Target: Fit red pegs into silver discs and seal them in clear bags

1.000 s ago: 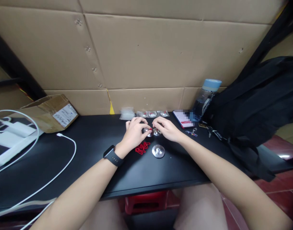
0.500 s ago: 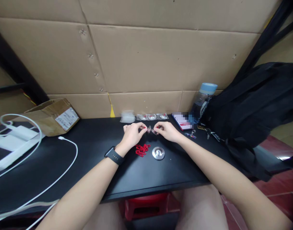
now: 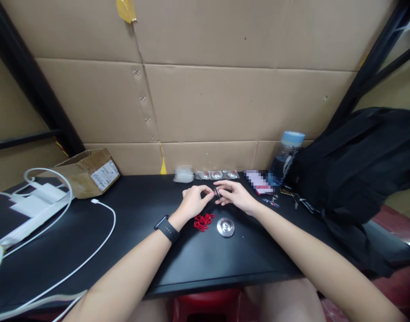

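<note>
My left hand (image 3: 195, 200), with a black watch on its wrist, pinches a small round metal disc (image 3: 217, 193) between thumb and fingertips. From the other side, my right hand (image 3: 235, 197) grips the disc pair with curled fingers, which partly cover it. The two thin discs stand on edge, face to face; I cannot tell whether they are joined. Just in front of my left hand lies a heap of red clip-like pieces (image 3: 203, 222). A larger shiny silver disc (image 3: 226, 227) with a raised centre rests flat on the black table, nearer to me than my right hand.
Along the cardboard wall lie small clear packets (image 3: 217, 175) and a stack of clear plastic bags (image 3: 183, 174). A blue-capped bottle (image 3: 285, 156), phone (image 3: 259, 181), keys (image 3: 296, 202) and black backpack (image 3: 359, 170) stand right. At left are an open carton (image 3: 90, 172) and white cables (image 3: 114, 219).
The two small discs, tilted apart before, now sit together between my hands. My right fingers have closed around them. The view has tipped upward, so everything appears lower.
</note>
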`<control>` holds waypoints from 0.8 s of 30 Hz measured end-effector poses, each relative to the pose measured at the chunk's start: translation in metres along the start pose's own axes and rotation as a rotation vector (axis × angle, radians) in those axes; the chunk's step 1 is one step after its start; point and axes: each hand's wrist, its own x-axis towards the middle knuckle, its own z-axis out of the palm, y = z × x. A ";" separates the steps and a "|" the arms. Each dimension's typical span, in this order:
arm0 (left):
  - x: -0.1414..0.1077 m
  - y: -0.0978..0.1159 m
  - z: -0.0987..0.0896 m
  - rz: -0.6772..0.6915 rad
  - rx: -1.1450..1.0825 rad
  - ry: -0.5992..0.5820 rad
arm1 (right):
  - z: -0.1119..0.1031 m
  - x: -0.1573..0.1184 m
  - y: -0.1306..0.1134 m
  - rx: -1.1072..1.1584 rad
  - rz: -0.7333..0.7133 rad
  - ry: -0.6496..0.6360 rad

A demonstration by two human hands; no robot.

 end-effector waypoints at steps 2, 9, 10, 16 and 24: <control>0.000 -0.001 0.000 0.015 0.017 -0.016 | -0.001 0.000 -0.002 -0.011 0.050 -0.006; 0.001 -0.006 -0.002 0.138 0.017 -0.043 | -0.005 0.000 -0.003 -0.060 -0.037 -0.050; 0.002 -0.007 -0.003 0.161 0.021 -0.052 | -0.005 0.000 -0.003 -0.079 -0.049 -0.046; 0.009 -0.040 -0.014 0.031 0.343 -0.062 | -0.013 0.001 -0.007 -0.189 -0.029 0.019; 0.019 -0.077 -0.022 -0.085 0.493 -0.068 | -0.024 0.005 -0.005 -0.295 -0.091 0.087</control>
